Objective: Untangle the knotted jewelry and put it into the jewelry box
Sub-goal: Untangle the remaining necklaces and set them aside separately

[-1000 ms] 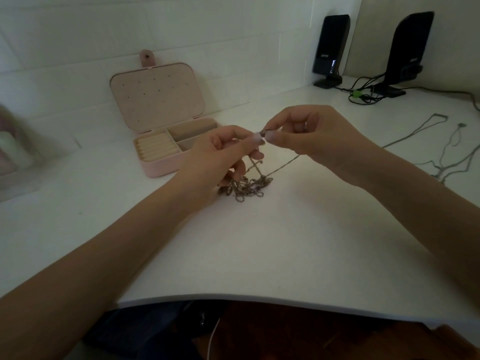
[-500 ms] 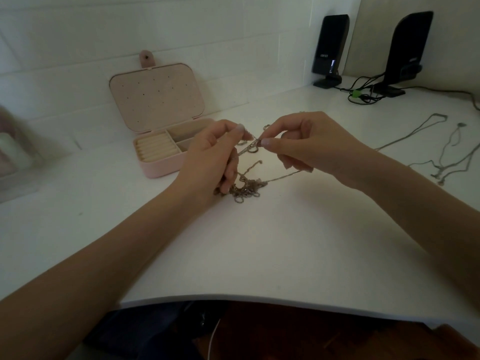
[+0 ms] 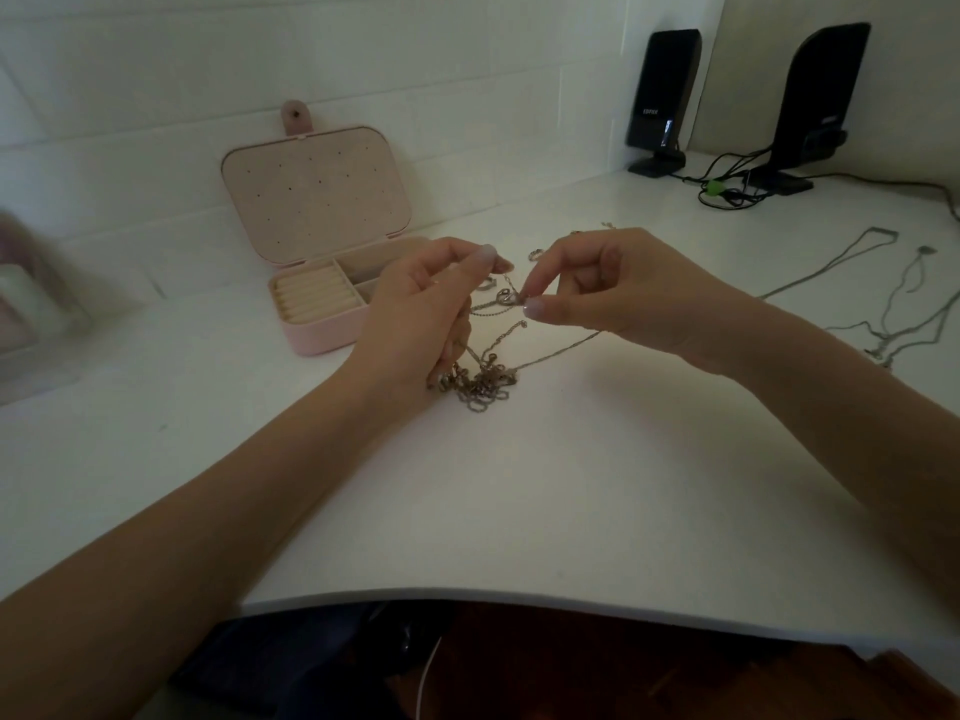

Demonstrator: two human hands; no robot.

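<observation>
Centre of frame, on the white table (image 3: 519, 511): knot (image 3: 480, 384), a small clump of fine metal chain, resting on the surface just below the hands. Several thin strands rise from it; one long strand runs right and up toward the right hand.

Right hand (image 3: 618, 298): thumb and forefinger pinched on a strand near a small clasp (image 3: 506, 296), other fingers curled in. Left hand (image 3: 421, 314): fingers curled round strands that lead down to the knot, thumb extended toward the clasp. Exactly which strand the left fingers trap cannot be told; the lower fingers hide it.

Handling, as judged: chain is very light, limp, with no stiffness of its own; links look fine enough to kink or snap if pulled hard. Smooth metal, likely to slip from a loose pinch. Best hold is at a clasp or free end, fingertips only, easing loops apart rather than tugging the clump tight. Knot not yet loosened.

Box (image 3: 322, 304): pink, open, upper left of the knot, lid standing back against the wall, ring rolls and compartments showing. Partly behind the left hand. No chain seen inside.

Right edge of frame: more chains (image 3: 904, 314) lying loose, well apart from the knot. Upper right: two black speakers (image 3: 662, 90) with cables (image 3: 727, 189).
</observation>
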